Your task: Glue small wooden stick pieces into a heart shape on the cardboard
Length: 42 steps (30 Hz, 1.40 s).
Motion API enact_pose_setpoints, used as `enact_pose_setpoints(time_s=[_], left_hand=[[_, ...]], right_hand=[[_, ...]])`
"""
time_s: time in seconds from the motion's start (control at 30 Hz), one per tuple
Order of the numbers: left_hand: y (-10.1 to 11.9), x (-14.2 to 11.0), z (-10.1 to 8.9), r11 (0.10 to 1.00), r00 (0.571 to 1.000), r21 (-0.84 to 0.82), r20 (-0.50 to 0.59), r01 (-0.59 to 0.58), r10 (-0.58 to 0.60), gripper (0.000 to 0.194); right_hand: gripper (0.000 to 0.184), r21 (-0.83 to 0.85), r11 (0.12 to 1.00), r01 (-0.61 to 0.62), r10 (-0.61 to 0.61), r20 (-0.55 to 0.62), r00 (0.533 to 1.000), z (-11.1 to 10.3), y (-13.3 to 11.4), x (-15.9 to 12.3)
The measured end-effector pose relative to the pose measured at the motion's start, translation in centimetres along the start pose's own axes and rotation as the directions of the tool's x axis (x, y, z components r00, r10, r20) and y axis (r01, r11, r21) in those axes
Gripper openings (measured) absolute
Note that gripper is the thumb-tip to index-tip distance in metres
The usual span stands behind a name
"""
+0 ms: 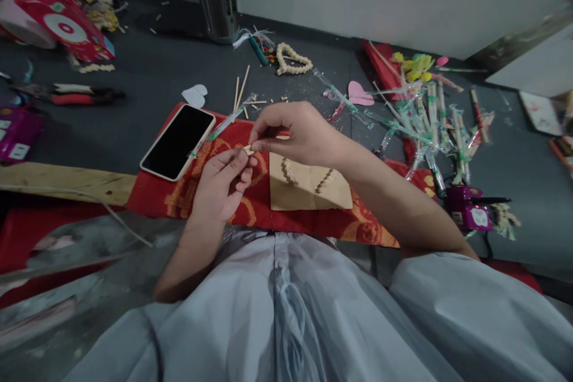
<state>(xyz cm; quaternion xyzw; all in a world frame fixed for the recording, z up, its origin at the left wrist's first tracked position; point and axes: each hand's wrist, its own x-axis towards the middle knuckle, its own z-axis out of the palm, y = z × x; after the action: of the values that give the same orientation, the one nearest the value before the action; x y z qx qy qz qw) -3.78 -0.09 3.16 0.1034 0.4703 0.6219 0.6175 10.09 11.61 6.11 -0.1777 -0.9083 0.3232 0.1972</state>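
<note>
Left hand [221, 185] and right hand [298, 131] pinching small pale piece [248, 148], phone [178, 141] just left, brown card [308, 182] beneath, wrapped sticks [430, 125] crowding right, bare floor [147, 77] behind

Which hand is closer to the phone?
Left. The left hand sits just right of the phone, almost beside it. The right hand is farther right, above the brown paper, pinching a small pale piece with the left.

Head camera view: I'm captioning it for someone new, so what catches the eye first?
Both hands meet at the centre, the left hand and right hand pinching one small pale piece above a red patterned cloth. A smartphone lies dark-screened on the cloth's left end. Right of the hands, a heap of cellophane-wrapped sticks sprawls on the dark floor.
</note>
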Motion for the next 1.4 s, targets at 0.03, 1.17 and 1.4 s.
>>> enact_pose_setpoints(time_s=[0.03, 1.17, 1.4], left_hand=[[0.0, 0.0, 0.0, 1.000, 1.000, -0.006, -0.004, -0.002, 0.002, 0.017], [0.3, 0.2, -0.1, 0.992, 0.990, -0.067, -0.094, -0.110, 0.103, 0.014], [0.2, 0.1, 0.2, 0.994, 0.992, -0.039, -0.084, -0.101, 0.097, 0.014]], right_hand=[[0.016, -0.009, 1.000, -0.019, 0.019, 0.002, 1.000, 0.1, -0.1, 0.1], [0.015, 0.252, 0.950, -0.185, 0.210, -0.074, 0.975, 2.4, -1.3, -0.7], [0.013, 0.242, 0.949, -0.202, 0.216, -0.034, 0.976, 2.3, -1.3, -0.6]])
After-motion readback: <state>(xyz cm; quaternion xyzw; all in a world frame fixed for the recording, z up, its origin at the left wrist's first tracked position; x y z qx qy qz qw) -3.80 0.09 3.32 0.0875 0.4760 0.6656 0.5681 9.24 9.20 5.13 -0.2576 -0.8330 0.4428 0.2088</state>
